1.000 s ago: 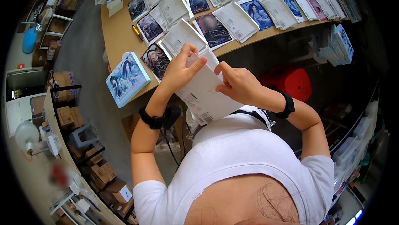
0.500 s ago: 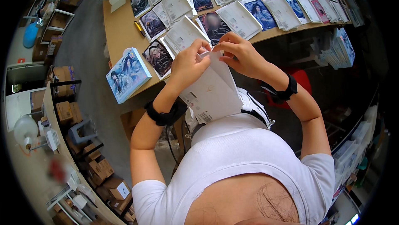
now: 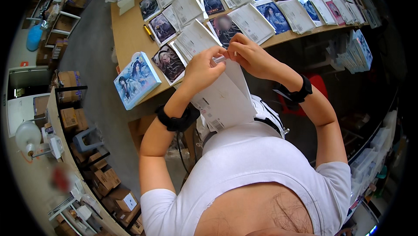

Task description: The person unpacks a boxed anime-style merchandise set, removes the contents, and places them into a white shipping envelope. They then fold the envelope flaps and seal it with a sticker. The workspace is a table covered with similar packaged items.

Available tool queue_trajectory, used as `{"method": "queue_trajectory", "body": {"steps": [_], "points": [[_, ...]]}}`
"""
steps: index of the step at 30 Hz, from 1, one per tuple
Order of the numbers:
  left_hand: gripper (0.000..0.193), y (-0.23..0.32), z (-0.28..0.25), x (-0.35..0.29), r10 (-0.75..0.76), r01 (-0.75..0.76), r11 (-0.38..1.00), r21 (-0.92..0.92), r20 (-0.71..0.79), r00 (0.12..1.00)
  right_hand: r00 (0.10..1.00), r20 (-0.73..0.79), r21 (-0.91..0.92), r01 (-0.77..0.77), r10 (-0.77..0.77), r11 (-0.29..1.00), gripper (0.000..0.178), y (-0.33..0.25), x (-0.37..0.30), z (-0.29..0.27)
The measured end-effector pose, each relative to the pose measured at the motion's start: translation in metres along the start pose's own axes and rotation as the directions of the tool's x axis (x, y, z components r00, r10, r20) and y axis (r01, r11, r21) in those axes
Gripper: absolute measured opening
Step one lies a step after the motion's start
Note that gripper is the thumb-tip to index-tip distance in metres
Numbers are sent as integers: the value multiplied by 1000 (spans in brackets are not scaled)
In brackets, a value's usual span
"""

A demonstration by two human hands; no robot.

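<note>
Basically one white packet [image 3: 226,101] in hand, held out between torso and table [image 3: 130,46], lower end close to the waist. Flat, rectangular, pale face up: faint tan mark mid-face, barcode and small print at the lower left. Another pale layer shows along the right side; can't tell if flap or separate sheet.

Left hand [image 3: 205,70] pinches the far end, thumb on top. Right hand [image 3: 252,58] is right beside it, fingers bent in at the same end; can't tell if they grip, tips overlap. Both hands hide most of that end.

Around: dark picture card [image 3: 169,63] just past the left wrist, white packet stack [image 3: 196,37] directly beyond the hands, more rows behind. Blue illustrated box [image 3: 137,81] at the near left corner, yellow-black marker [image 3: 149,32] farther back. Red stool [image 3: 320,85] under the right forearm, partly hidden.
</note>
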State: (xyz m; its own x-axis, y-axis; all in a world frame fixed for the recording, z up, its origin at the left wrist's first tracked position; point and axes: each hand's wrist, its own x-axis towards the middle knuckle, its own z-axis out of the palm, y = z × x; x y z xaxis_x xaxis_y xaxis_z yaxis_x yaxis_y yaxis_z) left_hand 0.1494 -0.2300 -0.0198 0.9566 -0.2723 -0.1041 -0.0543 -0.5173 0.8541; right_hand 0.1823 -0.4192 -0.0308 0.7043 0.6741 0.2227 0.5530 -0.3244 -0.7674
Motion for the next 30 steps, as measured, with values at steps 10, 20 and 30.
{"method": "queue_trajectory", "body": {"steps": [10, 20, 30], "points": [[15, -6, -2, 3, 72, -71, 997, -13, 100, 992, 990, 86, 240, -132, 115, 962, 8, 2, -3, -7], [13, -4, -2, 0, 67, -54, 989, -141, 91, 994, 991, -131, 90, 1, 11, 996, 18, 1, -9, 13], [6, -12, -10, -6, 120, -104, 987, -120, 139, 983, 888, 213, 291, -456, 407, 841, 88, -9, -41, 17]]}}
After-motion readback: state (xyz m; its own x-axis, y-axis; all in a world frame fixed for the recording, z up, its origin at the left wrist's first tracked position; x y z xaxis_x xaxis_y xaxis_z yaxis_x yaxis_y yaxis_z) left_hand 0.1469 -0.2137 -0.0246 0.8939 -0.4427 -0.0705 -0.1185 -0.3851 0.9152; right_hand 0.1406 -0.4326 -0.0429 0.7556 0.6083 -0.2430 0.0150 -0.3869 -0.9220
